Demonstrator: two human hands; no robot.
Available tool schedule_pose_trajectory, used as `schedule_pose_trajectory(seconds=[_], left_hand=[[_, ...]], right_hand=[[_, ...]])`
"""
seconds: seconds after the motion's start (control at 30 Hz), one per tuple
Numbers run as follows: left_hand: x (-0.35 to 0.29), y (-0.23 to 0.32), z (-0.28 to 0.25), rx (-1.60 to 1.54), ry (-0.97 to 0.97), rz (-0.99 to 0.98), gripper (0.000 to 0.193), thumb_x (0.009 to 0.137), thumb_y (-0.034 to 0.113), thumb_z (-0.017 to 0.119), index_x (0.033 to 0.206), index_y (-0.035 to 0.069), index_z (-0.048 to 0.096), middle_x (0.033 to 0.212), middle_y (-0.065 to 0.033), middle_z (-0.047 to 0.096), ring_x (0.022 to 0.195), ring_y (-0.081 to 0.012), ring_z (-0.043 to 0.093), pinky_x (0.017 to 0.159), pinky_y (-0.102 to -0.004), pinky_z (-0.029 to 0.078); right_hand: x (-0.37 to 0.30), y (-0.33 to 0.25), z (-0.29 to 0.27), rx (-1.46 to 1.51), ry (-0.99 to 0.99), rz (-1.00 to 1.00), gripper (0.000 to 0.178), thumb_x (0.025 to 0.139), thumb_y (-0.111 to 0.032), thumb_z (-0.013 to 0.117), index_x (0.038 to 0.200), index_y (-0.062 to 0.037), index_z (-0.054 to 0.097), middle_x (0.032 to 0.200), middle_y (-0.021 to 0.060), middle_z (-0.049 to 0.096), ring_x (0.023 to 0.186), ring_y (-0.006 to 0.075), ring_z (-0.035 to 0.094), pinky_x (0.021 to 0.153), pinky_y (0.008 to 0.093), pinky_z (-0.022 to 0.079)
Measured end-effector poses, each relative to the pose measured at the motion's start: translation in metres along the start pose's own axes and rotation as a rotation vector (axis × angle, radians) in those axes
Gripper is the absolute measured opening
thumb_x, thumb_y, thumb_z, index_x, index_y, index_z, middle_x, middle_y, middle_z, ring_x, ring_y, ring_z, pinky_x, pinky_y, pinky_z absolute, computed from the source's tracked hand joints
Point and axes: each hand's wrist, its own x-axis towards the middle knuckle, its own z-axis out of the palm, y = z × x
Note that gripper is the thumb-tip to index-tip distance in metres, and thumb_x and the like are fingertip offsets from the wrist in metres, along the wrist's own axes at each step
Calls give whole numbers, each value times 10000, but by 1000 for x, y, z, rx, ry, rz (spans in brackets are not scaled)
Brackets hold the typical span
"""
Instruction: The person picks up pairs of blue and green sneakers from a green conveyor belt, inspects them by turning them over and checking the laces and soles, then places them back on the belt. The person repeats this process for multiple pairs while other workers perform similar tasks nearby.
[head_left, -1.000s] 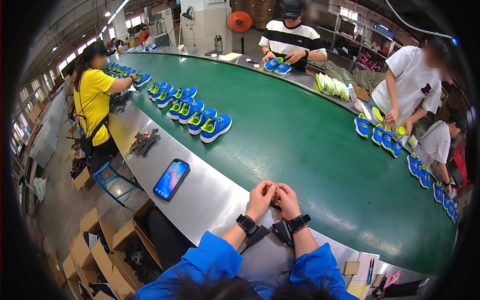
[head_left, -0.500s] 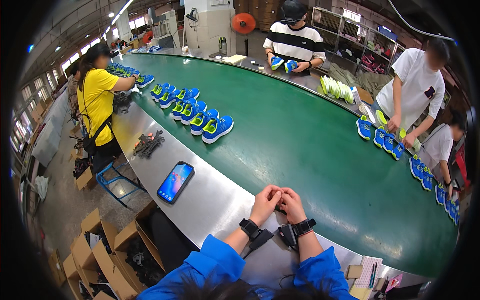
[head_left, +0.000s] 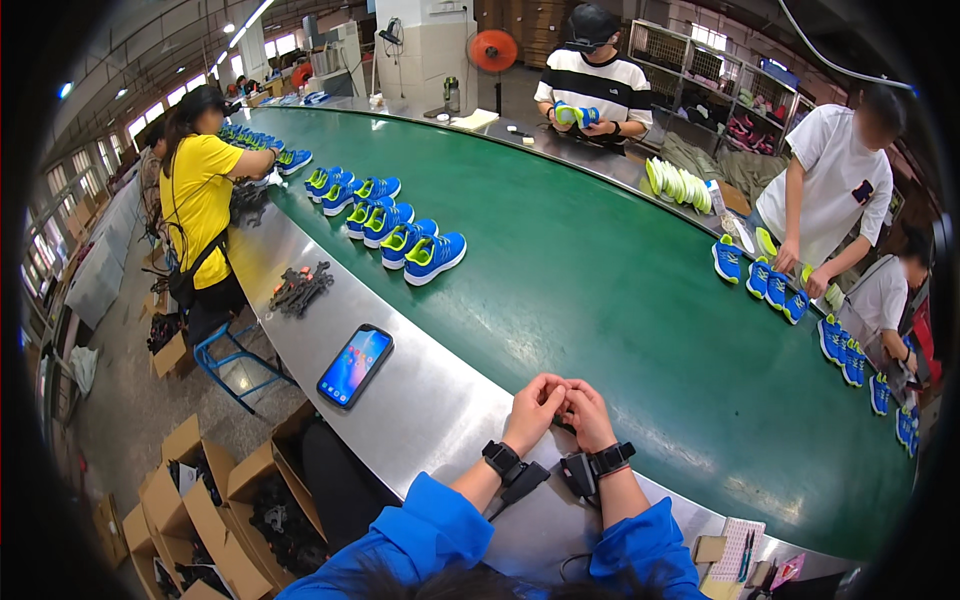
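Observation:
My left hand (head_left: 535, 411) and my right hand (head_left: 588, 412) meet at the steel edge (head_left: 440, 400) of a green work belt (head_left: 590, 280). Both have bent fingers, with the fingertips pressed together. Anything between them is hidden, though a small dark patch shows below the fingers. Each wrist wears a black strap with a device on it. Nearest to my left hand lies a phone (head_left: 355, 366) with a lit screen, flat on the steel edge. Ahead and left on the belt stands a group of blue shoes (head_left: 435, 258) with lime linings.
Small dark parts (head_left: 301, 290) lie heaped beyond the phone. At lower left are open cardboard boxes (head_left: 225, 520) of black items. A notepad (head_left: 738, 545) and snips (head_left: 746, 556) rest at right. Co-workers handle shoes; one stands opposite in a striped shirt (head_left: 590, 85).
My hands stay together in nearly the same place. Across the belt, the person in the striped shirt has turned the shoes they hold. At far right, the row of shoes has shifted slightly.

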Motion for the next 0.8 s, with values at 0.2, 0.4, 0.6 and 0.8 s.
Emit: schedule_pose_trajectory(seconds=[0.2,0.4,0.6,0.8], left_hand=[[1,-4,-2,22,7,11,121,968,133,574,1006,24,611,788,5,612,711,-48,560,625,-210,462],[2,-7,-1,40,69,41,108,949,119,598,1004,31,568,802,3,598,720,-49,565,629,-207,466],[1,-9,-1,45,62,24,100,949,118,603,991,52,542,821,11,595,699,-43,546,603,-197,448],[3,-9,-2,123,36,29,117,945,126,619,992,52,542,824,16,594,703,-36,543,609,-194,449]], right_hand=[[-1,-1,0,-7,-9,-7,190,938,-176,583,1084,-57,604,884,4,627,758,80,595,597,217,458],[-1,-1,0,6,19,-106,188,943,-115,600,1115,-41,595,976,34,631,807,105,614,621,245,513],[4,7,-8,-15,-2,-128,177,952,-88,586,1121,-41,602,989,31,639,825,104,614,667,237,503],[4,7,-10,-38,44,-112,177,947,-92,592,1117,-49,612,985,17,651,851,89,600,697,228,480]])
